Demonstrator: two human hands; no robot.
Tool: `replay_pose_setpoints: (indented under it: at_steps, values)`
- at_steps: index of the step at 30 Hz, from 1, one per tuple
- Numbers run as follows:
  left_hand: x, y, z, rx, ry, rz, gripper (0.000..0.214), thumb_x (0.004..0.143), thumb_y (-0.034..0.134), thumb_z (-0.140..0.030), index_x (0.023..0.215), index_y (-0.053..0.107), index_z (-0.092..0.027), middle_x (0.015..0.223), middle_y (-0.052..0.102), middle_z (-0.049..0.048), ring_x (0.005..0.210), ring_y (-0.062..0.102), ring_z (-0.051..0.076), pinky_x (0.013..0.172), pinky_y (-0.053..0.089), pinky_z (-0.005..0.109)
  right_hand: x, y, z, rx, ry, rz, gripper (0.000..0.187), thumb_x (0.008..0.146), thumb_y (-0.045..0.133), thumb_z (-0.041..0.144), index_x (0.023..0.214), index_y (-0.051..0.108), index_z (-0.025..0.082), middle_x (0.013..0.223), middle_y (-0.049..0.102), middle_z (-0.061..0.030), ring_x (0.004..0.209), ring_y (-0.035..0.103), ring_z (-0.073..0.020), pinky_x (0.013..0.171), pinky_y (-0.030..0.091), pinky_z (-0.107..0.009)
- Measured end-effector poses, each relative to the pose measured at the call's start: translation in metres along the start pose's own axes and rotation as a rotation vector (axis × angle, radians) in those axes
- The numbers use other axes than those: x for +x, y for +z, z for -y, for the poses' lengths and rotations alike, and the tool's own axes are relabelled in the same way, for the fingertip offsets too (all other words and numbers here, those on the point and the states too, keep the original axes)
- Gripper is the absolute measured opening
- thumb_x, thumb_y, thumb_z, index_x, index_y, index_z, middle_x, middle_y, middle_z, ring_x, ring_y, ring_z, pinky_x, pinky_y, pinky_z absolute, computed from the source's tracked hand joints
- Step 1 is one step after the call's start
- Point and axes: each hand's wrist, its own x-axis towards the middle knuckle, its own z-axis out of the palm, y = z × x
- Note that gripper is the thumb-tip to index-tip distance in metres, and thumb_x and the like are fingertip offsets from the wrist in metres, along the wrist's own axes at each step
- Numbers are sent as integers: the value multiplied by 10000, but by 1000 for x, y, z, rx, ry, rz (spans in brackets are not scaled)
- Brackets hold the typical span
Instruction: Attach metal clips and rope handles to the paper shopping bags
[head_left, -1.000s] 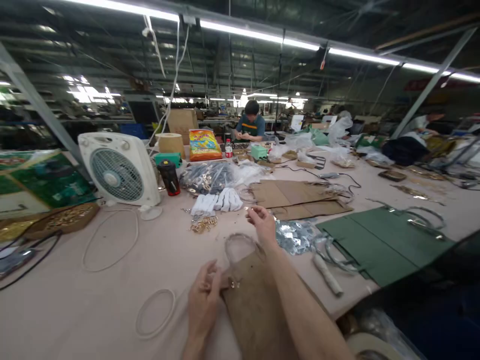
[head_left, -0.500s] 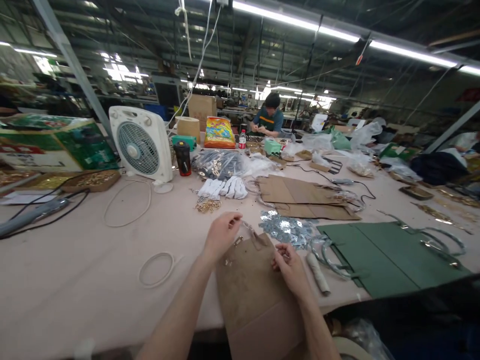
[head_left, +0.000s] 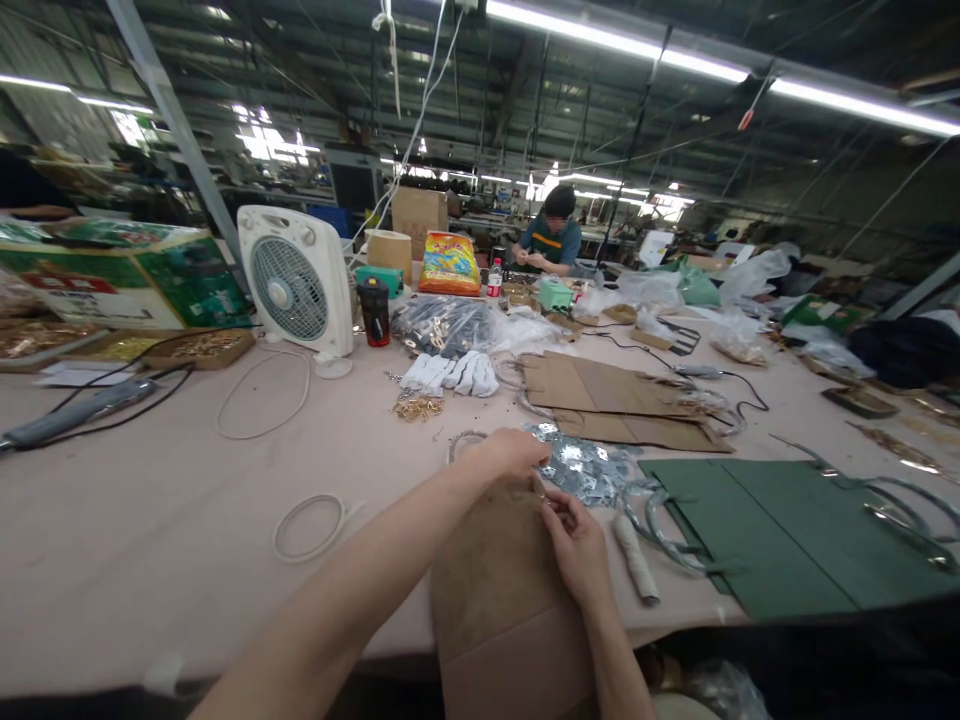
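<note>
A brown bag panel (head_left: 502,560) lies before me, its lower part hanging over the table's front edge. My left hand (head_left: 519,452) reaches across its top edge with curled fingers, beside a pile of small silvery metal plates (head_left: 589,465). What those fingertips hold, if anything, is hidden. At the panel's upper right corner, my right hand (head_left: 576,535) is closed in a pinch, just below the left. The small thing in that pinch is too unclear to name. A wrapped handle loop (head_left: 466,438) shows behind my left wrist.
Green bag panels with wrapped handles (head_left: 795,530) lie at right, near a grey roll (head_left: 636,560). Brown panels (head_left: 615,385) are stacked beyond the plates. A white cord loop (head_left: 307,528) and a fan (head_left: 296,280) are at left. A co-worker (head_left: 551,235) sits across the table.
My left hand has moved right, from the handle at the panel's top to the upper right corner, close to my right hand. The right hand has stayed near that corner. My view has shifted slightly.
</note>
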Motion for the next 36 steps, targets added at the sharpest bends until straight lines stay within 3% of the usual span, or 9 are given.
replay_pose_setpoints:
  at_steps: [4, 7, 11, 13, 15, 19, 22, 25, 36]
  values:
    - [15, 4, -28, -20, -35, -37, 293, 716, 858, -323, 986, 773, -250, 1027, 791, 90, 1021, 709, 318, 875, 517, 348, 10, 13, 2, -92, -118, 8, 323, 894, 666, 480, 1012, 767, 197, 1028, 788, -111, 929, 726, -278, 863, 570, -390]
    - [13, 6, -39, -56, -105, -116, 282, 923, 650, -425, 1112, 751, -242, 1085, 790, 91, 1017, 717, 270, 858, 523, 315, 22, 15, 1, -135, -113, -40, 328, 882, 661, 472, 1012, 776, 193, 1021, 800, -114, 934, 728, -292, 875, 560, -406]
    - [-16, 6, -32, -44, -300, -245, 389, 1040, 368, -316, 1221, 686, -185, 1167, 758, 140, 1061, 705, 260, 888, 519, 336, 34, 10, -6, -78, 19, -53, 399, 856, 671, 516, 1017, 798, 174, 973, 812, -114, 854, 739, -287, 789, 572, -389]
    - [-36, 8, -23, -11, -415, -263, 354, 1006, 427, -296, 1156, 705, -134, 1154, 742, 204, 1068, 699, 313, 890, 522, 390, 37, 8, -10, -58, 58, -46, 418, 840, 689, 534, 1009, 808, 171, 924, 811, -108, 791, 732, -274, 726, 570, -370]
    - [-55, 13, -16, 13, -492, -235, 301, 914, 611, -371, 1034, 739, -127, 1104, 742, 231, 1051, 697, 367, 876, 530, 428, 38, 9, -13, -55, 63, -50, 408, 836, 698, 529, 1003, 814, 176, 920, 810, -104, 782, 728, -265, 707, 568, -360]
    - [-72, 27, -9, 36, -529, -195, 545, 657, 864, -523, 1034, 744, -147, 1188, 708, 234, 1167, 635, 441, 937, 523, 472, 36, 12, -16, -93, 52, -71, 385, 852, 685, 513, 1016, 812, 188, 968, 810, -103, 822, 734, -265, 760, 581, -374]
    - [-69, 34, -4, 14, -523, -191, 662, 601, 883, -580, 1088, 722, -161, 1176, 708, 202, 1119, 659, 409, 923, 533, 445, 35, 13, -15, -128, 24, -84, 378, 865, 672, 503, 1028, 803, 188, 1003, 804, -107, 865, 740, -268, 830, 583, -396]
    - [-63, 38, 4, -21, -500, -179, 648, 570, 875, -636, 1013, 720, -190, 1101, 727, 151, 1019, 694, 366, 855, 552, 406, 34, 15, -15, -167, -12, -94, 369, 877, 661, 492, 1023, 793, 180, 1013, 794, -115, 867, 739, -266, 838, 583, -402]
    - [-65, 55, 17, -66, -435, -259, 573, 619, 849, -665, 954, 679, -232, 1078, 711, 84, 1032, 679, 324, 829, 533, 373, 34, 19, -20, -249, -128, -111, 338, 926, 638, 475, 1039, 790, 195, 983, 769, -108, 814, 725, -242, 790, 602, -383]
